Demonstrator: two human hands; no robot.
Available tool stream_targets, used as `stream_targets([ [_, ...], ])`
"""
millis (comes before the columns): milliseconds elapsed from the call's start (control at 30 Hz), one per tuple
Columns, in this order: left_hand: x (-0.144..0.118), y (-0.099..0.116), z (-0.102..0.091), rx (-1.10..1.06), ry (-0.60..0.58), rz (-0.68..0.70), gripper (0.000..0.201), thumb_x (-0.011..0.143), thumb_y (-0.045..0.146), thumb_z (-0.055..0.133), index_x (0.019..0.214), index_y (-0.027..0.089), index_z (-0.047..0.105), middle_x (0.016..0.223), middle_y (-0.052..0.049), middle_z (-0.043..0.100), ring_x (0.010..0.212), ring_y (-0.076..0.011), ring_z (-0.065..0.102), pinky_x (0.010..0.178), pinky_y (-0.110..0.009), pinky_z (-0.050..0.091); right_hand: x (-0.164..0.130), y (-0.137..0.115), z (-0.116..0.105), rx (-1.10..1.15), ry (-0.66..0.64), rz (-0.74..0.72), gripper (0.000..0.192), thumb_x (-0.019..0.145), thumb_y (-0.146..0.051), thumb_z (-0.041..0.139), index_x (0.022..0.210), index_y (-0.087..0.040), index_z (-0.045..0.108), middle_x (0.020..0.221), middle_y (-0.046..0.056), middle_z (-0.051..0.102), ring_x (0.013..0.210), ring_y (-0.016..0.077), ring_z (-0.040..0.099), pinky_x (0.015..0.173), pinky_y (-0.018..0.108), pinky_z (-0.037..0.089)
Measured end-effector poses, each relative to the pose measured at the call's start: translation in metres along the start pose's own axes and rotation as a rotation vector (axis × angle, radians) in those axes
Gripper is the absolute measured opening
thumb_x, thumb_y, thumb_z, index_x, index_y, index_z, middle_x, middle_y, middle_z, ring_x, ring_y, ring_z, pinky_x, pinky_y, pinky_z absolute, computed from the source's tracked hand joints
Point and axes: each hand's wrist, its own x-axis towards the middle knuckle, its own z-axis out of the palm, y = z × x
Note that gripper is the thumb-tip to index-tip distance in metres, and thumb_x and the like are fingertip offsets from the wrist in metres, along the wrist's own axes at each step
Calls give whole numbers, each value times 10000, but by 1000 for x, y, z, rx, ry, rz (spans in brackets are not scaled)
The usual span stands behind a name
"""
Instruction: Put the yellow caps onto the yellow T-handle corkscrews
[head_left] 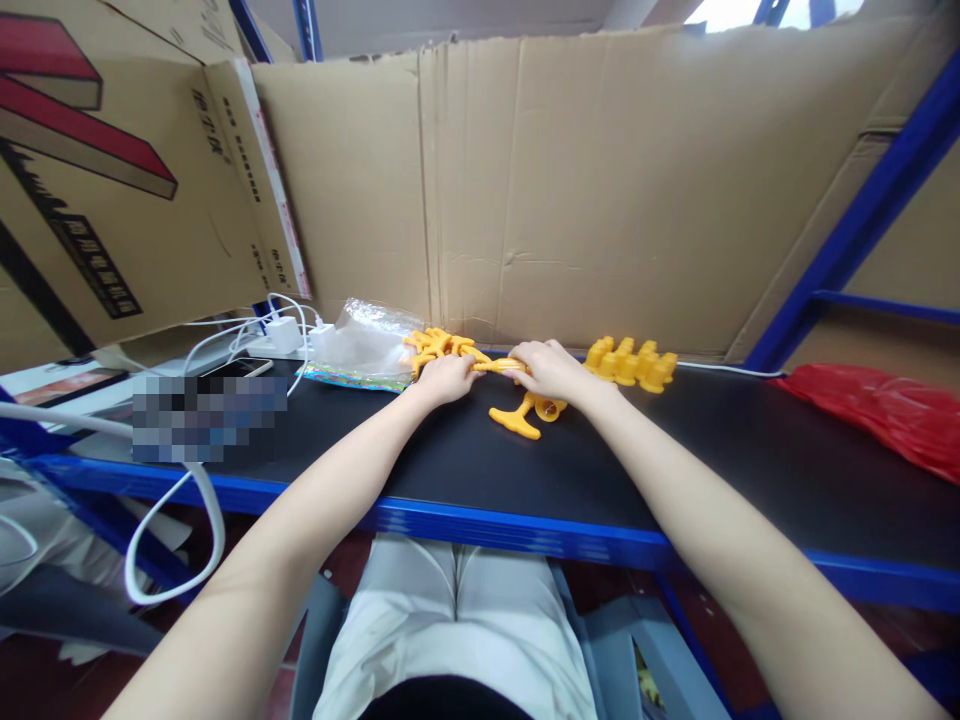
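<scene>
My left hand (448, 378) pinches one end of a yellow plastic part (493, 366) just above the black tabletop. The fingers of my right hand (545, 368) curl over the other end of it and hide much of its shape. Below my right hand lies a yellow T-shaped handle (515, 420), with a round, cup-like yellow piece (550, 410) beside it. A pile of similar yellow handles (439, 344) sits just behind my left hand. To the right of my right hand, several yellow knobbed pieces (634, 364) stand upright in a close group.
A clear plastic bag (367, 340) lies left of the pile. White chargers (283, 335) and cables crowd the left end near a phone (236, 370). A red plastic bag (877, 410) rests at the right. Cardboard (600, 190) walls the back; a blue rail (517, 530) edges the front.
</scene>
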Motion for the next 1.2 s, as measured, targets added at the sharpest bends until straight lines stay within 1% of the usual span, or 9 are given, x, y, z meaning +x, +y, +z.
stream_targets([
  [133,1,3,0,9,-26,-20,395,911,461,346,1138,224,567,1115,-94,640,1044,-260,594,863,-392,453,-1,-2,-4,-61,45,-16,146,839,-230,537,969,-165,555,973,102,626,920,240,541,758,332,308],
  [233,1,5,-1,4,-32,-39,417,907,491,336,1135,234,572,1111,-86,643,1036,-262,595,858,-386,452,-1,-1,-4,-54,99,-44,201,808,-121,505,1002,-170,520,968,88,619,921,230,533,771,328,303],
  [300,0,6,-2,7,-29,-50,430,906,503,328,1132,235,577,1104,-83,644,1034,-261,595,858,-382,449,-1,1,-2,-38,113,-50,216,803,-102,492,1006,-174,507,951,72,623,898,219,537,766,320,299],
  [500,-1,9,-5,67,9,-49,461,911,508,290,1093,217,597,1051,-101,654,973,-279,615,840,-414,452,0,2,0,-117,142,-33,205,836,-109,468,1021,-174,529,972,75,632,898,226,535,767,335,276],
  [633,-1,8,-5,72,11,-65,467,911,517,287,1110,222,590,1044,-97,654,974,-273,614,851,-407,447,-1,2,-1,-143,121,-44,153,873,-210,501,1001,-170,575,978,93,628,915,240,530,770,340,284],
  [733,-2,8,-5,67,-7,-69,464,913,511,289,1135,225,579,1070,-99,646,1006,-272,603,865,-413,440,-1,1,0,-118,105,-49,216,894,-310,500,1024,-161,587,987,99,628,926,240,531,766,333,301],
  [833,-2,8,-4,68,-21,-65,451,913,501,300,1144,228,575,1096,-101,639,1042,-276,586,876,-420,434,-1,-1,0,-104,93,-33,255,910,-350,468,1015,-156,595,973,106,628,928,244,530,764,336,312],
  [1033,-1,7,-1,70,-12,-50,475,915,507,280,1151,214,570,1085,-121,645,1022,-299,593,857,-451,441,-1,-2,-4,-120,76,-10,163,843,-258,557,964,-148,559,984,111,612,916,245,521,765,338,319],
  [1200,-1,5,0,75,-6,-57,472,911,514,291,1134,205,569,1079,-114,646,1025,-284,596,863,-421,442,-2,3,-1,-106,98,9,142,827,-212,547,960,-167,529,964,98,613,900,245,525,757,342,307],
])
